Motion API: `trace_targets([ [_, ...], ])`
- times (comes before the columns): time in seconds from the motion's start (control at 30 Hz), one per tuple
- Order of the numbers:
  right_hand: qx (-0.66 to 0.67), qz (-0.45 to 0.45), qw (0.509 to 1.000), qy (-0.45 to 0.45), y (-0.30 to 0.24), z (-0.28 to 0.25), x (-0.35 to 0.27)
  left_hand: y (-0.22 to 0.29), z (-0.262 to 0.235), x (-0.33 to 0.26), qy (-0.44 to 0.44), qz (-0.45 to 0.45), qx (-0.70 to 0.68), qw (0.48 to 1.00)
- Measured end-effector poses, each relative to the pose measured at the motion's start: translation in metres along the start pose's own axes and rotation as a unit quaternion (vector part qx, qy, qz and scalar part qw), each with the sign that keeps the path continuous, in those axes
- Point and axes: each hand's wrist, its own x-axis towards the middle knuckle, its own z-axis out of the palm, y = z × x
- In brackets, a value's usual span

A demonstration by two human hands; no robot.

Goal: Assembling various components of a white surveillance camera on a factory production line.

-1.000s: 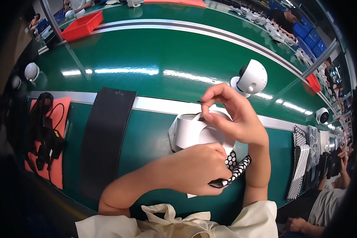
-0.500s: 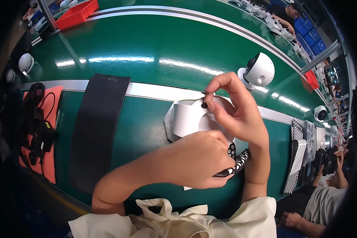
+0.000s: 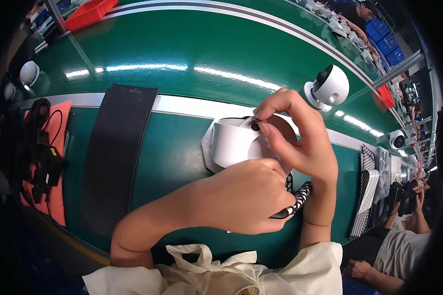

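A white rounded plastic housing (image 3: pixel 230 147) with a wide opening lies in front of me on a grey pad (image 3: pixel 207 156). My right hand (image 3: pixel 300 135) reaches over it, thumb and forefinger pinching a small round black part (image 3: pixel 255 126) at the housing's upper edge. The kind of part is too small to tell. My left hand (image 3: pixel 253 196) is closed in a fist against the near side of the housing. From its curled fingers sticks a black-and-white patterned strip (image 3: pixel 302 194). The left fingertips and the housing's near side are hidden.
A long black mat (image 3: pixel 118 147) lies to the left, beyond it black adapters and cables (image 3: pixel 49 164) on an orange sheet (image 3: pixel 59 196). A white dome camera (image 3: pixel 335 86) stands on the green belt (image 3: pixel 182 44). Patterned strips (image 3: pixel 364 196) lie right; a co-worker (image 3: pixel 403 250) sits beyond.
My right thumb and forefinger have closed in around the small black part, which sits slightly higher in view. The dome camera appears farther right. My left hand keeps its grip on the strip.
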Motion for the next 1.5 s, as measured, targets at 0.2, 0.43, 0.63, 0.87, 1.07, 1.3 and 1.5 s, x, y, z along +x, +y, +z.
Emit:
trace_targets([
  [0.2,-0.027,-0.032,0.999,0.008,0.001,0.001,0.001,-0.001,0.001,0.0,0.006,0.004,0.004,1.0],
  [0.43,-0.048,-0.046,0.998,0.009,-0.001,-0.001,0.0,0.0,0.0,0.001,-0.001,0.0,0.002,1.0],
  [0.63,-0.141,-0.077,0.987,-0.017,-0.012,-0.001,0.001,0.002,-0.005,0.0,-0.028,-0.025,-0.003,0.999],
  [0.87,-0.337,-0.161,0.927,0.0,-0.021,0.006,-0.003,0.003,-0.004,0.001,0.005,-0.017,-0.03,0.999],
  [1.07,-0.348,-0.16,0.924,-0.01,-0.024,0.005,-0.003,0.002,-0.003,0.001,0.024,-0.004,-0.041,0.999],
  [1.3,-0.349,-0.151,0.925,-0.008,-0.023,0.005,-0.004,0.004,-0.005,0.003,0.004,-0.016,-0.029,0.999],
  [1.5,-0.298,-0.113,0.947,-0.041,-0.022,0.0,-0.001,-0.001,-0.003,0.0,-0.017,-0.033,-0.017,0.999],
])
